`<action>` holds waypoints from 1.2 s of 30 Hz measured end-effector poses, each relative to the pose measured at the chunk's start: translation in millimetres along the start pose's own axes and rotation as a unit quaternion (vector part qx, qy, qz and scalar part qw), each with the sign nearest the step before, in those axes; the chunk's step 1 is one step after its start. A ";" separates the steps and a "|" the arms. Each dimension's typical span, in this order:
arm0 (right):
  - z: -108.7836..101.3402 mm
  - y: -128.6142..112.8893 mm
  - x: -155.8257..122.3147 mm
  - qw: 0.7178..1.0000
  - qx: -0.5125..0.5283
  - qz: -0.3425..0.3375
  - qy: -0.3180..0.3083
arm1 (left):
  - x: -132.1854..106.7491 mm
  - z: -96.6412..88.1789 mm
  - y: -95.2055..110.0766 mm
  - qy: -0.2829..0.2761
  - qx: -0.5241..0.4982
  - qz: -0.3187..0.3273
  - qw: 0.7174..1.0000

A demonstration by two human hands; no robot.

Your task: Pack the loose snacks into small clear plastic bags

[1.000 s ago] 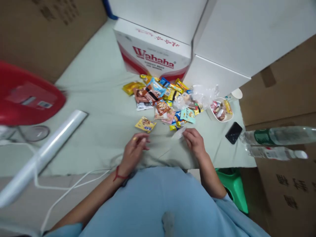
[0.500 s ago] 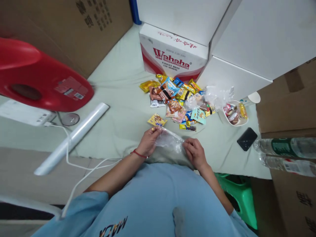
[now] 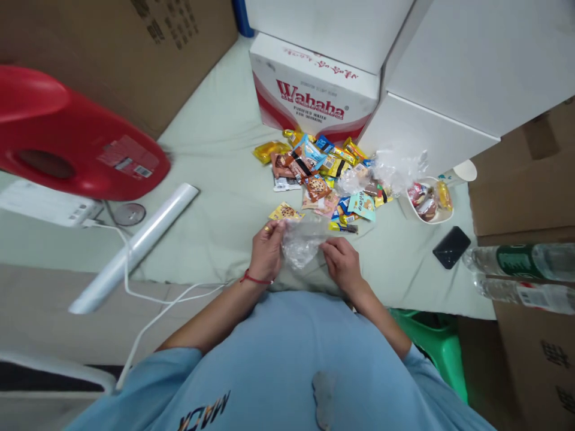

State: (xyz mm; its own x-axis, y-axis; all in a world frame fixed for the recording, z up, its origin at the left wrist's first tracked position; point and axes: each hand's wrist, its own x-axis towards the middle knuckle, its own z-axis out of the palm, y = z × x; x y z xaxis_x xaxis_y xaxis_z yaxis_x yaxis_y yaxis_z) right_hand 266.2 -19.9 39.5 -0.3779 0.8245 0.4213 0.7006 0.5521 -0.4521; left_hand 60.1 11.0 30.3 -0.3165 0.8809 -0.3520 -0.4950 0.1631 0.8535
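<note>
A clear plastic bag (image 3: 302, 245) stretches between my two hands near the table's front edge. My left hand (image 3: 266, 248), with a red cord at the wrist, pinches its left edge. The fingers of my right hand (image 3: 341, 262) are closed on its right side. Just beyond the bag lies a yellow snack packet (image 3: 286, 211), partly hidden by it. Behind that spreads a heap of small wrapped snacks (image 3: 317, 185), with a mint-green packet (image 3: 362, 206) at its front right. Crumpled clear plastic (image 3: 399, 170) rests on the heap's right side.
A white bowl (image 3: 406, 209) holding several wrapped snacks stands right of the heap, near a black phone (image 3: 451, 247) and two plastic bottles (image 3: 516, 262). A Wahaba-style white-and-red carton (image 3: 314, 90) backs the heap. Leftward are a red jug (image 3: 81, 137), a plastic roll (image 3: 135, 248) and a white cable (image 3: 128, 281).
My hands have come slightly closer together. The bag, earlier pulled taut, now bulges and looks more crumpled between them, and its top edge sits a little farther from my body.
</note>
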 end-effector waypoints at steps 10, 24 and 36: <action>-20.5 -0.8 -39.0 0.997 0.069 -0.017 -0.035 | 16.0 -12.0 2.2 -0.038 -0.127 -0.092 0.987; 41.3 -30.4 40.2 0.938 0.265 0.221 -0.047 | -9.2 -13.3 4.3 -0.069 -0.032 -0.097 0.992; -12.5 -19.9 39.5 0.823 0.439 0.362 -0.012 | -8.8 -6.9 33.7 -0.134 -0.043 -0.109 0.984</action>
State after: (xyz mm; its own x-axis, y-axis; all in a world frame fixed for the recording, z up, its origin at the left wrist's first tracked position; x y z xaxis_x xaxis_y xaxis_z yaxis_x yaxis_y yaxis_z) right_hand 244.9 0.1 74.9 -0.0734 0.9732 -0.2179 0.0451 -0.2150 -0.9756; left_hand 40.6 5.7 59.5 0.0245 0.9164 -0.3996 -0.5986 0.3336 0.7283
